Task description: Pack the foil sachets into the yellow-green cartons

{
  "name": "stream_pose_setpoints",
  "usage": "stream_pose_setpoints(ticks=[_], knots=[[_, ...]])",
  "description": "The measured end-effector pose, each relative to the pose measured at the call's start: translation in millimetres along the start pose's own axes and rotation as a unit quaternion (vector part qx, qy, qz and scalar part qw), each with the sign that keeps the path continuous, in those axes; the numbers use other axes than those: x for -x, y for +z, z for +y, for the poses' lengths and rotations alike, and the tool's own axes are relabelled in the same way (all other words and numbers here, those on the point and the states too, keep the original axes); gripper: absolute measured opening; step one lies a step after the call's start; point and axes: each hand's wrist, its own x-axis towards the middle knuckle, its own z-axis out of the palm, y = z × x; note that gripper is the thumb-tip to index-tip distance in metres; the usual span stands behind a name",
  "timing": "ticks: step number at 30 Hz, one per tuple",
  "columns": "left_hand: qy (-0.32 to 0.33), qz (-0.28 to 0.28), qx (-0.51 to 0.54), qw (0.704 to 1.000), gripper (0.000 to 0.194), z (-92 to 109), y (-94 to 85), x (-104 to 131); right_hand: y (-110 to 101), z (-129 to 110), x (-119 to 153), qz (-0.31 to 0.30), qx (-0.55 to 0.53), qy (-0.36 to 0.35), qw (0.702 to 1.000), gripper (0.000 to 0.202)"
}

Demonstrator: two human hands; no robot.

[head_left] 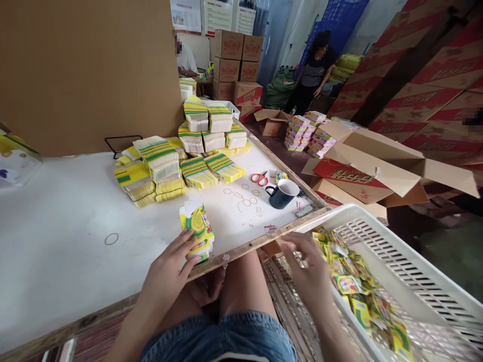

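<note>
My left hand [171,261] grips a small stack of yellow-and-white printed cartons [202,229] near the table's front edge, fingers on top and thumb at the near side. Past the wooden edge strip, my right hand [307,266] hangs over the near-left side of a white plastic basket [377,229]. Its fingers are bent and somewhat blurred, with thumb and forefinger apart and nothing visible between them. Inside the basket lie many small yellow-green sachets [347,284]. Bundles of flat yellow cartons [158,158] are piled further back on the white tabletop [75,261].
Red-handled scissors [259,178], a dark mug [283,195] and loose rubber bands [247,202] lie to the right on the table. A large cardboard sheet [86,75] stands behind. Open cardboard boxes [362,173] sit beyond the basket. Two people are in the background.
</note>
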Motion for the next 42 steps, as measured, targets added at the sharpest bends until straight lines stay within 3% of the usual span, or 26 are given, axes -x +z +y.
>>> stream_pose_setpoints(ticks=[2,5,7,10,12,14,15,17,19,21,23,24,26,28,30,32,34,42], knots=[[-0.007,-0.003,0.002,1.0,0.03,3,-4.6,3,35,-17,9,-0.08,-0.095,0.059,0.99,0.017],[0.028,0.051,0.024,0.998,0.028,19,-10.1,12,70,-45,13,-0.166,-0.225,0.162,0.946,0.028],[0.108,0.077,0.05,0.99,0.032,31,-7.4,21,78,-56,11,-0.203,-0.316,0.209,0.903,0.033],[0.223,0.029,0.104,0.969,0.048,47,7.9,36,75,-56,8,-0.22,-0.391,0.245,0.86,0.035],[0.204,0.024,0.165,0.965,0.056,54,20.3,45,70,-49,11,-0.208,-0.385,0.256,0.862,0.035],[0.092,0.068,0.283,0.952,0.064,61,29.2,49,65,-43,18,-0.186,-0.378,0.264,0.867,0.032],[0.019,0.086,0.36,0.929,0.067,63,31.6,49,63,-42,22,-0.179,-0.386,0.268,0.864,0.03],[-0.105,0.054,0.517,0.848,0.063,66,32.9,45,62,-42,31,-0.182,-0.421,0.279,0.844,0.029],[-0.174,-0.042,0.637,0.75,0.055,67,31.2,37,63,-46,38,-0.2,-0.455,0.289,0.818,0.031],[-0.191,-0.124,0.706,0.671,0.053,66,29.0,30,64,-49,42,-0.223,-0.469,0.292,0.803,0.032],[-0.177,-0.153,0.745,0.624,0.049,64,27.4,26,63,-50,42,-0.234,-0.434,0.273,0.826,0.029],[-0.171,-0.154,0.757,0.611,0.046,63,26.9,25,62,-50,40,-0.227,-0.389,0.249,0.857,0.025],[-0.175,-0.149,0.771,0.593,0.041,61,26.3,25,56,-51,32,-0.179,-0.264,0.157,0.935,0.014],[-0.187,-0.157,0.773,0.585,0.038,61,25.8,26,49,-53,21,-0.143,-0.157,0.023,0.977,0.012],[-0.193,-0.171,0.77,0.584,0.037,62,25.2,28,43,-57,8,-0.185,-0.118,-0.093,0.971,0.026],[-0.197,-0.173,0.767,0.586,0.036,64,24.6,29,39,-61,-2,-0.25,-0.111,-0.152,0.95,0.029],[-0.201,-0.173,0.762,0.59,0.036,66,23.7,29,38,-64,-8,-0.271,-0.113,-0.166,0.942,0.025],[-0.21,-0.164,0.742,0.615,0.035,66,22.9,24,44,-61,3,-0.255,-0.099,-0.145,0.951,0.022]])
